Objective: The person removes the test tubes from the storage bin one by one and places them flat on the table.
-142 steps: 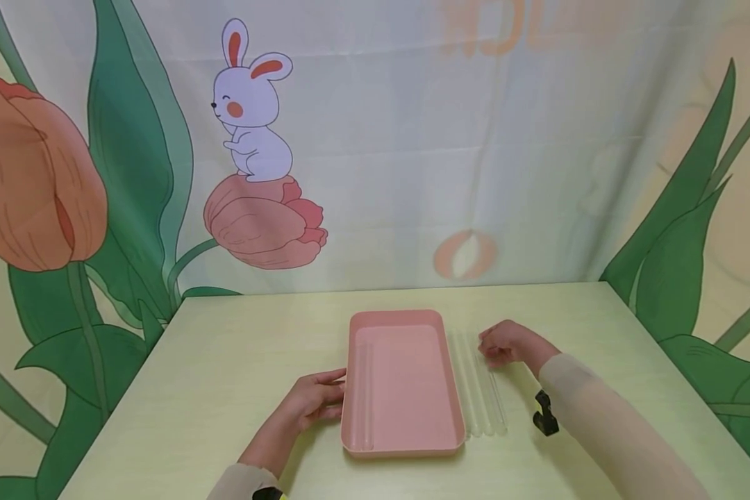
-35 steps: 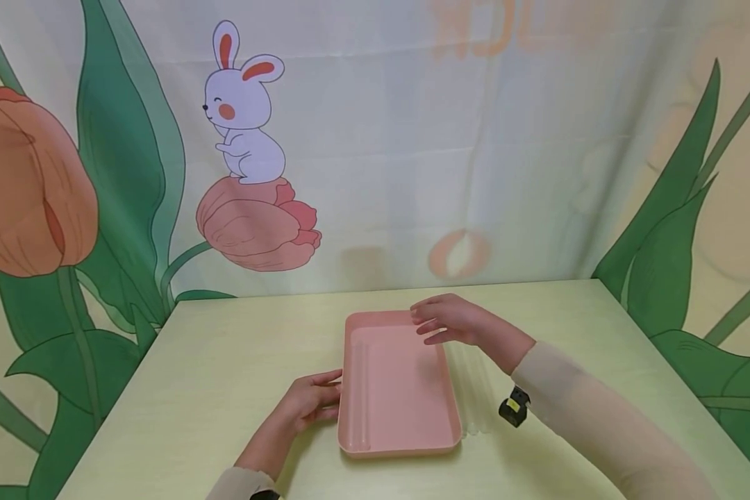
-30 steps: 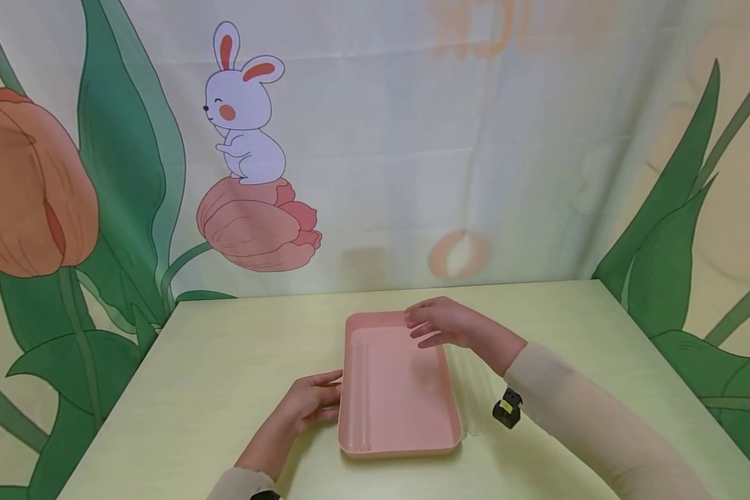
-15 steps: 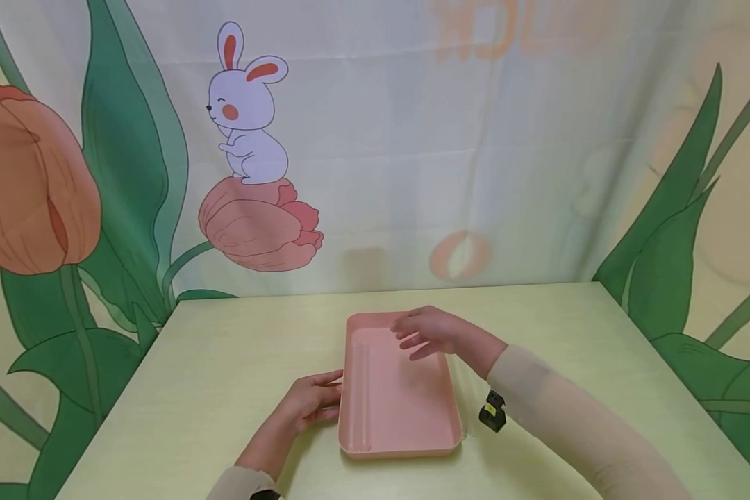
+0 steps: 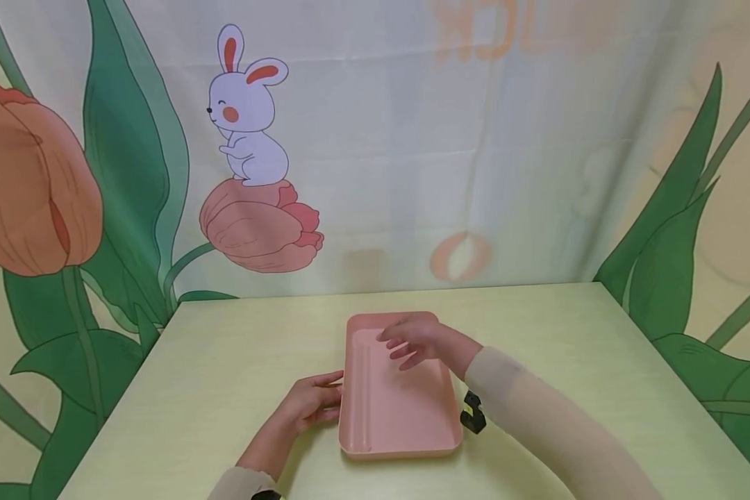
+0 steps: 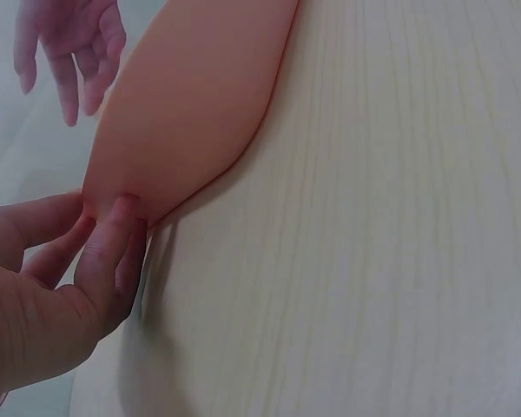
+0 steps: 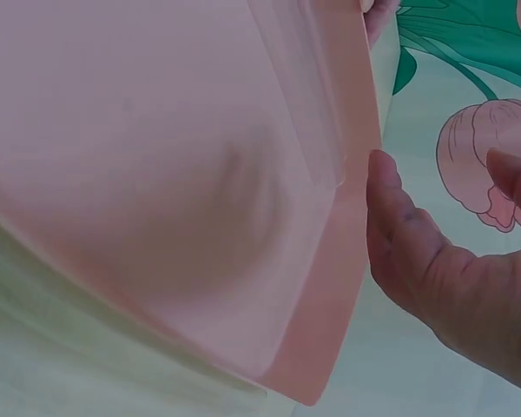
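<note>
A shallow pink tray [image 5: 412,403] lies on the table. Clear tubes [image 5: 362,396] lie lengthwise along its left wall; they also appear in the right wrist view as clear tubes [image 7: 308,95]. My left hand [image 5: 312,403] rests against the tray's outer left side, fingertips touching the wall, as the left hand [image 6: 61,269] shows in the left wrist view. Over the far part of the tray hovers my right hand [image 5: 419,340], fingers spread and loosely bent. In the right wrist view, the right hand [image 7: 460,269] has thumb and fingers apart with nothing seen between them.
The pale wood-grain table [image 5: 244,354] ends at a fabric backdrop [image 5: 375,173] printed with a rabbit and tulips. A black wrist camera [image 5: 473,413] and the right sleeve [image 5: 537,417] cover the area just right of the tray.
My right hand has left the loose clear tubes at the tray's right and moved leftward over the tray, fingers loosened. Those loose tubes no longer show. My left hand has stayed put.
</note>
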Motion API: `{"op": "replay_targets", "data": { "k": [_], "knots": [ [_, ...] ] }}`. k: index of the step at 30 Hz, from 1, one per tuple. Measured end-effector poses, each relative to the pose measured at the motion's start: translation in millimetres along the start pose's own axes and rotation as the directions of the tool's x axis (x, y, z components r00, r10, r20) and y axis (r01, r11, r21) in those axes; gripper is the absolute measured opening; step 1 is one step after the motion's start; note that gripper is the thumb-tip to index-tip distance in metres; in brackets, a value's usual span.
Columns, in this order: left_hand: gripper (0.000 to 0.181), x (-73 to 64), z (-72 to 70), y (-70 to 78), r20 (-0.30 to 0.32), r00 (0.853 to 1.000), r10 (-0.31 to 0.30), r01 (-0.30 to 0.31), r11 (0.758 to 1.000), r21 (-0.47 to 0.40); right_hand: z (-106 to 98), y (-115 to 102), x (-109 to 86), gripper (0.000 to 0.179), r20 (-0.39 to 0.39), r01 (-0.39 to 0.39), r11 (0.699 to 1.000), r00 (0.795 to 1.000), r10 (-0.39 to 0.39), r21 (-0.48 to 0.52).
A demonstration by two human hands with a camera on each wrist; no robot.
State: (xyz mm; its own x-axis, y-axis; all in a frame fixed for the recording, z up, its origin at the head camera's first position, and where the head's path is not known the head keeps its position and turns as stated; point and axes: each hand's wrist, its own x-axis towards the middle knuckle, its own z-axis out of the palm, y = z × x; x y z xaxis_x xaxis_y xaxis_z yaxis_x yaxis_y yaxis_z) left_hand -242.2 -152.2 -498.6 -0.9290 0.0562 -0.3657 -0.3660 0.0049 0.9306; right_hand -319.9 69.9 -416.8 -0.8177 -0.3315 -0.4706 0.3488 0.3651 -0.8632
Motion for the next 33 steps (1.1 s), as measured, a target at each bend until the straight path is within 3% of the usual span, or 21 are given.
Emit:
{"op": "replay_targets", "data": {
  "k": [11,23,33],
  "knots": [
    [0.045,1.2,-0.5,-1.7,0.001,1.0,0.008,-0.008,1.0,-0.012,11.7,9.1,15.6,0.055,0.021,-0.068,0.998,0.997,0.068,0.008],
    [0.046,2.1,-1.4,-2.8,0.008,1.0,0.015,-0.015,1.0,-0.02,26.2,19.4,28.7,0.04,0.027,-0.123,0.991,0.992,0.122,0.042],
    [0.045,2.1,-1.2,-3.2,0.002,1.0,0.003,-0.003,1.0,-0.021,31.5,23.9,27.8,0.034,0.032,-0.073,0.997,0.997,0.073,-0.017]
  ]
}}
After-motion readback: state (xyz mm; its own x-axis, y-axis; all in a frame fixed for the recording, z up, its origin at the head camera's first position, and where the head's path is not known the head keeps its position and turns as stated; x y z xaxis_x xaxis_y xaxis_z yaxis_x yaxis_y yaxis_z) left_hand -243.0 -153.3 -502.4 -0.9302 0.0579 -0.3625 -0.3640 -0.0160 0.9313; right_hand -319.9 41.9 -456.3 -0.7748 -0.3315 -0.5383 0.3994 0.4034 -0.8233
